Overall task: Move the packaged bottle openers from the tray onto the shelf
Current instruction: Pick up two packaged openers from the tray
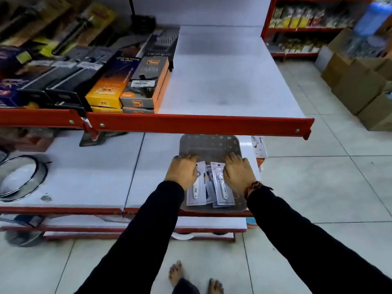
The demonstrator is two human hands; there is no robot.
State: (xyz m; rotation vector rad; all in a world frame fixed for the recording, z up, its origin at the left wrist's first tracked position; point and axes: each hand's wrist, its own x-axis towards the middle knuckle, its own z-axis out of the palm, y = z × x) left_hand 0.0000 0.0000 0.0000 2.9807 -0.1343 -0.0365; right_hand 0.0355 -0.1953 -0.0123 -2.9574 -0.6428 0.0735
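Note:
A grey metal tray (209, 145) rests on the lower white shelf, under the red front rail of the upper shelf (222, 81). Several carded bottle openers (220, 187) with white handles lie in a loose pile at the tray's near end. My left hand (182, 171) lies palm down on the left side of the pile, fingers curled over the top edge of the left pack (196, 193). My right hand (238, 174) presses on the right side, fingers over the top of the pack there. Whether either hand has lifted a pack I cannot tell.
The upper shelf's left half holds boxed lighters and tools (146, 88); its right half is bare white board behind the red rail (199, 124). A round metal sieve (21, 179) lies on the lower shelf at the left. Cardboard boxes (360, 85) stand on the floor at the right.

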